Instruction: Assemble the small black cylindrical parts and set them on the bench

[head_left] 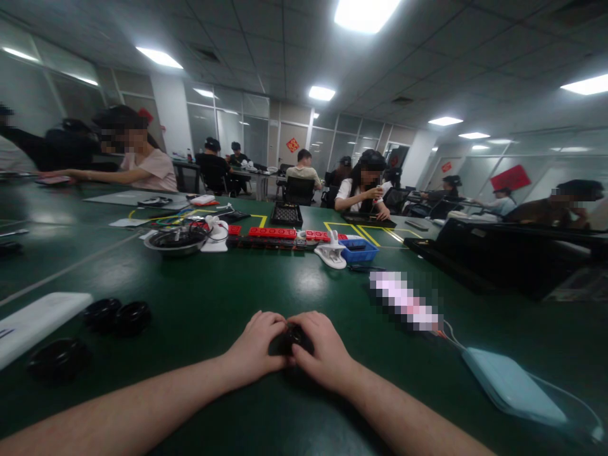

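My left hand (pixel 260 341) and my right hand (pixel 323 349) meet over the green tabletop, in front of me. Between them is a small, dark, glossy round part (pixel 299 339), mostly covered by my fingers. The right hand curls around it with thumb and fingers; the left fingertips and thumb press against its left side. Its exact kind is hidden. To the left lie three shiny black round parts: a ring-like one (pixel 57 360) nearest me and two close together, one (pixel 102 315) beside the other (pixel 133 317).
A white box-like object (pixel 42 323) lies at left. A phone (pixel 403 301) is cabled to a light-blue power bank (pixel 515 385) at right. Farther back are a metal bowl (pixel 154 247), red blocks (pixel 272 232), a white clamp (pixel 332 252) and a blue tray (pixel 361 254). Several people sit beyond.
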Demonstrator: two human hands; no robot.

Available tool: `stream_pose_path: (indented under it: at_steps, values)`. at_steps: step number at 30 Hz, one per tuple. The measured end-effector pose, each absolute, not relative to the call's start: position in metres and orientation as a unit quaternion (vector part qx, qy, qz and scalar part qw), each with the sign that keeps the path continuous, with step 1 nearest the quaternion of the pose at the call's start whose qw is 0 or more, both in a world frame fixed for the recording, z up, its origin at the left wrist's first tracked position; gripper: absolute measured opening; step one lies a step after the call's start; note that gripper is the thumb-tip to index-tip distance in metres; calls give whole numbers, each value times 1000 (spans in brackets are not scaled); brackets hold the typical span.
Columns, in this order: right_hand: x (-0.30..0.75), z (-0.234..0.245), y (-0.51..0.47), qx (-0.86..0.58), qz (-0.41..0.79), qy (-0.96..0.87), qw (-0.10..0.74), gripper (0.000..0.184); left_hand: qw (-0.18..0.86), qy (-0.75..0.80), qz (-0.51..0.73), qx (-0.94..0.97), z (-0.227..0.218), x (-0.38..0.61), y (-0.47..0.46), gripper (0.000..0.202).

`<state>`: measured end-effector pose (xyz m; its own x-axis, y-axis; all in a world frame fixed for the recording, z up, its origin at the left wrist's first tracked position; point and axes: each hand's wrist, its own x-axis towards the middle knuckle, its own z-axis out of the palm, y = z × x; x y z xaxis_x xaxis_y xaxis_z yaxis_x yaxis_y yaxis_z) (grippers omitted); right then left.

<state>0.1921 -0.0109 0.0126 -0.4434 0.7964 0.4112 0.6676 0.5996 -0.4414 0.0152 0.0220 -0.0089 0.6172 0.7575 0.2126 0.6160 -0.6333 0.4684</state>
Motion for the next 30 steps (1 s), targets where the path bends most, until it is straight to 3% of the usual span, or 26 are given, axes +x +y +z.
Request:
stream_pose_path:
  at_steps: [4,11,20,25,30]
  values:
    - [192,11,-10,-438,116,-840,300,50,179,392,198,880,-9,15,22,31]
    - [193,10,-8,-438,118,-835,311,21,185,391,201,879,-5,16,19,31]
    - [194,8,-9,-444,130,-828,316,47,184,390,199,880,-8,16,21,30]
    - [192,8,-7,-468,123,-819,307,25,179,390,201,881,-8,16,21,29]
    - [192,12,-10,-440,133,-834,306,28,178,390,201,881,-7,17,20,32]
